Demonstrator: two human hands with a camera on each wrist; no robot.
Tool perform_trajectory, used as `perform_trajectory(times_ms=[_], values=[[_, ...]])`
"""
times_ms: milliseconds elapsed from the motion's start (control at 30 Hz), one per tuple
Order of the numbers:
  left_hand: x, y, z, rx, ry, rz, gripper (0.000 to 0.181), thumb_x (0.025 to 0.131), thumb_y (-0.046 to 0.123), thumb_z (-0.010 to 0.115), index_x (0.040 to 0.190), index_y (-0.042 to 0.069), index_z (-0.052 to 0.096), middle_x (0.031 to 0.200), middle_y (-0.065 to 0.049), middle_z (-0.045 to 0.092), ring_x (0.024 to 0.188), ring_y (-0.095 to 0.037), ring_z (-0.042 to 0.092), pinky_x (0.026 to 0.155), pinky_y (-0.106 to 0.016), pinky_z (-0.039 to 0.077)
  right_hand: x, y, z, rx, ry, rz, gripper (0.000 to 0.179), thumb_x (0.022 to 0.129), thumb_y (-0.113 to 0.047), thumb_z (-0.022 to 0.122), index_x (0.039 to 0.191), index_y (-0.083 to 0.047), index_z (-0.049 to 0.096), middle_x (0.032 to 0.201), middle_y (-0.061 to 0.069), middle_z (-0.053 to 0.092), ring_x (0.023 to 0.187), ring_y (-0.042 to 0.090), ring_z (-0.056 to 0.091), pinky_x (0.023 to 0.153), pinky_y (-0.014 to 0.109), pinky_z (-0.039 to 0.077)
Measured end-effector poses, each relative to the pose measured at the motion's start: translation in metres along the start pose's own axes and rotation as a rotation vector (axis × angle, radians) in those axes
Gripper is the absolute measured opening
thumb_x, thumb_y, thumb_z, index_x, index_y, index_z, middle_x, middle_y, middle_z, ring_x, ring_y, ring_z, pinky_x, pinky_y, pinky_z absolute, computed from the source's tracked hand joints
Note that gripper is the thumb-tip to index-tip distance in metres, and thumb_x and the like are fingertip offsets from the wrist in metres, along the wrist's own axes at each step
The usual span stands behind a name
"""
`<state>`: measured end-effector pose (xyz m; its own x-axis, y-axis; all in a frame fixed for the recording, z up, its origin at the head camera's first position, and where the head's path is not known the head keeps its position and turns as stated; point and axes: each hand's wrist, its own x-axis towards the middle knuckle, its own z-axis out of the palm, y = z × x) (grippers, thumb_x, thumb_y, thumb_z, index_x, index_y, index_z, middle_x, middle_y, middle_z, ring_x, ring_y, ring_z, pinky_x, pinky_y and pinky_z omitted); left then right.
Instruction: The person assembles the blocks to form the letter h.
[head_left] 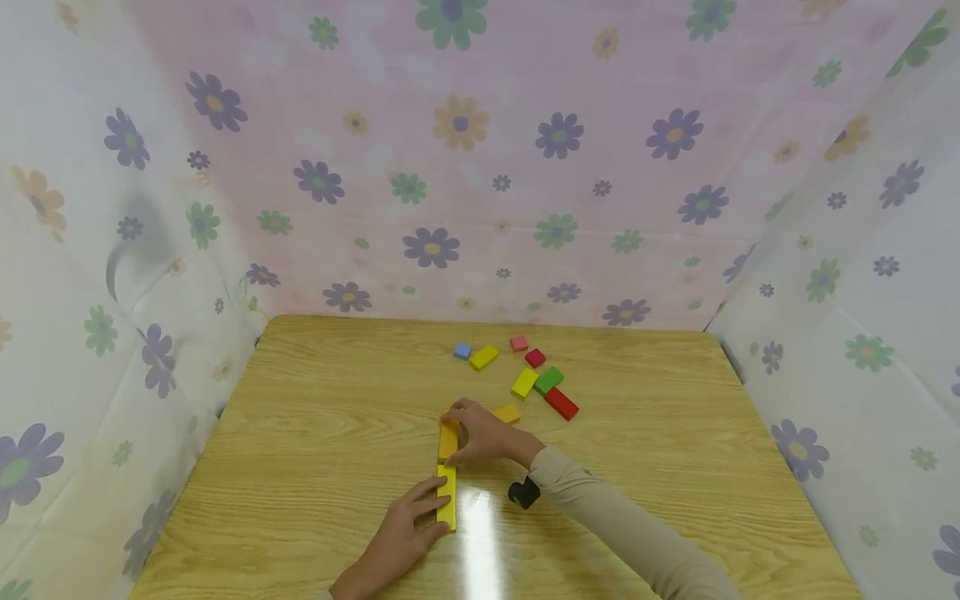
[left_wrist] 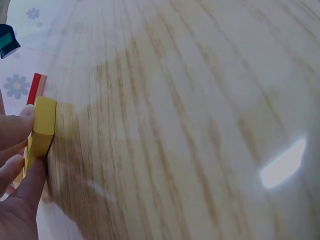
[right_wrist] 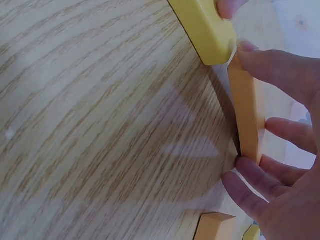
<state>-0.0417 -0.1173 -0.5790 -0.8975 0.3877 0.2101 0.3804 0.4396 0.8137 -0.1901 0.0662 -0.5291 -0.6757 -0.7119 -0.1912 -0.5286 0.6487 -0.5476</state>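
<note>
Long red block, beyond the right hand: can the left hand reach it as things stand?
Probably not directly: the right hand and its beige sleeve lie between the left hand and the long red block.

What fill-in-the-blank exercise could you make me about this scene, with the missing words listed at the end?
An orange rectangular block is between the fingertips of the person's ____ hand.
The left hand touches a long rectangular block coloured ____.
The block nearest to the red rectangular block is coloured ____.
The pink backdrop is printed with ____.

Missing words: right; yellow; green; flowers.
</note>
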Motion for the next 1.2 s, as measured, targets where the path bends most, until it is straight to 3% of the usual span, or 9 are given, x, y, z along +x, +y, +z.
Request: perform_trajectory(times_ms=[167, 433, 633, 867, 1033, 1200], values=[[0.0, -0.002, 0.0, 0.007, 0.005, 0.022, 0.035, 0.085, 0.014, 0.071, 0.116, -0.002, 0.066, 0.135, -0.012, 0.05, 0.123, -0.038, 0.046, 0.095, -0.049, 0.044, 0.001, 0.001, 0.004, -0.005, -0.003, 0.005, 0.068, 0.078, -0.04, 0.078, 0.134, -0.012, 0.052, 0.137, 0.01, 0.038, 0.12, 0.022, 0.043, 0.1, 0.036, 0.042], [0.001, -0.002, 0.0, -0.015, -0.016, -0.017, 0.036, 0.085, 0.013, 0.071, 0.117, -0.001, 0.065, 0.138, -0.009, 0.049, 0.127, -0.036, 0.043, 0.098, -0.047, 0.042, -0.001, -0.003, 0.002, -0.002, 0.023, -0.028, 0.059, 0.082, -0.03, 0.076, 0.132, -0.007, 0.054, 0.134, 0.011, 0.04, 0.119, 0.023, 0.043, 0.099, 0.035, 0.043], [0.001, -0.001, 0.0, -0.009, -0.017, -0.009, 0.036, 0.085, 0.013, 0.071, 0.116, -0.003, 0.065, 0.136, -0.012, 0.049, 0.125, -0.039, 0.044, 0.096, -0.05, 0.043, -0.001, -0.003, 0.004, 0.015, 0.022, -0.035, 0.057, 0.084, -0.028, 0.074, 0.132, -0.005, 0.054, 0.134, 0.013, 0.039, 0.119, 0.025, 0.043, 0.098, 0.036, 0.044], [0.003, 0.001, -0.002, -0.014, -0.038, -0.065, 0.034, 0.084, 0.012, 0.072, 0.115, -0.001, 0.066, 0.137, -0.01, 0.049, 0.125, -0.035, 0.045, 0.097, -0.043, 0.045, -0.001, -0.003, 0.005, 0.026, 0.012, -0.017, 0.057, 0.084, -0.028, 0.073, 0.133, -0.008, 0.053, 0.137, 0.012, 0.038, 0.12, 0.023, 0.043, 0.097, 0.034, 0.044], [0.008, 0.001, -0.005, 0.0, 0.021, -0.044, 0.028, 0.082, 0.007, 0.073, 0.11, 0.001, 0.069, 0.132, -0.011, 0.052, 0.117, -0.032, 0.053, 0.091, -0.035, 0.05, -0.002, -0.002, 0.002, 0.014, 0.031, -0.037, 0.054, 0.085, -0.028, 0.072, 0.132, -0.008, 0.055, 0.136, 0.013, 0.039, 0.118, 0.024, 0.045, 0.096, 0.035, 0.045], [0.02, -0.001, -0.008, 0.049, 0.071, -0.04, 0.031, 0.08, 0.005, 0.075, 0.111, 0.002, 0.068, 0.132, -0.013, 0.052, 0.119, -0.033, 0.051, 0.093, -0.042, 0.048, -0.002, 0.001, -0.002, 0.002, 0.063, -0.036, 0.05, 0.087, -0.027, 0.071, 0.131, -0.009, 0.055, 0.136, 0.013, 0.04, 0.116, 0.024, 0.047, 0.093, 0.035, 0.046]])
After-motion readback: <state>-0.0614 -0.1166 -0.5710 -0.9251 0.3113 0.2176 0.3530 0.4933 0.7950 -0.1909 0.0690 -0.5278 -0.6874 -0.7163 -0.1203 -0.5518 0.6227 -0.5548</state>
